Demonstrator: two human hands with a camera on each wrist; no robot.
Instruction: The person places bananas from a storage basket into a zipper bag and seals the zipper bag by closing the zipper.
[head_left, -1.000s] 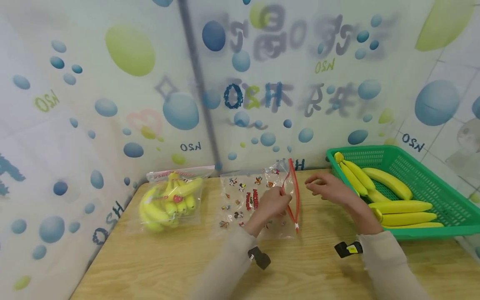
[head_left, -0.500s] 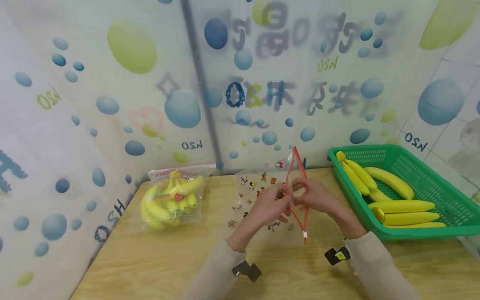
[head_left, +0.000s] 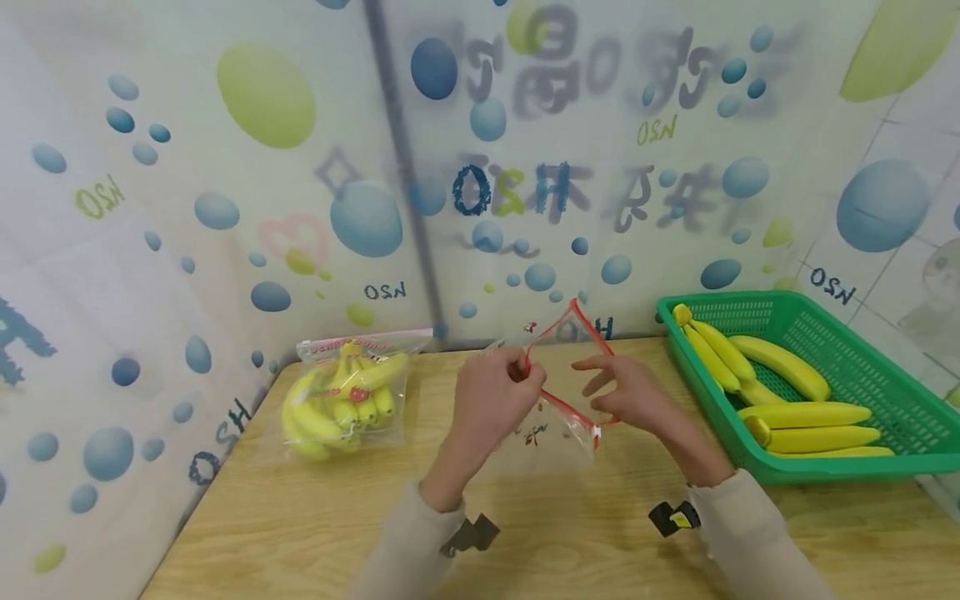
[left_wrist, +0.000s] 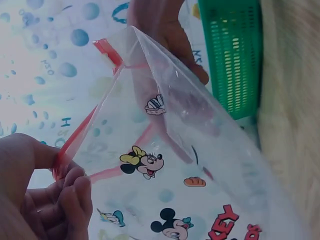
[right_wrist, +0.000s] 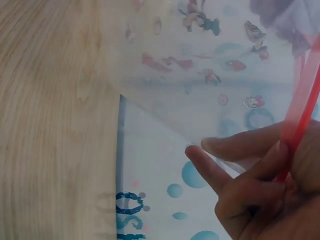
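Observation:
A clear zip bag [head_left: 558, 446] with cartoon prints is held up over the table, its red-edged mouth spread apart. My left hand [head_left: 491, 392] pinches the left side of that mouth; in the left wrist view its thumb and fingers grip the red zip strip [left_wrist: 75, 142]. On the other side, my right hand [head_left: 630, 396] is in the mouth with its fingers extended. The red edge [right_wrist: 302, 110] crosses this hand in the right wrist view, and the fingers [right_wrist: 245, 145] point into the bag. Left of the hands lies a second zip bag with bananas [head_left: 367, 408] in it.
A green plastic basket [head_left: 825, 468] stands at the right, close to my right forearm. Inside it are several loose bananas [head_left: 783, 367]. A patterned sheet [head_left: 495, 275] rises along the back edge of the wooden table [head_left: 315, 533].
My right hand has come over from the right to the bag. The bag's mouth has been pulled wide, my left hand moving left with its edge.

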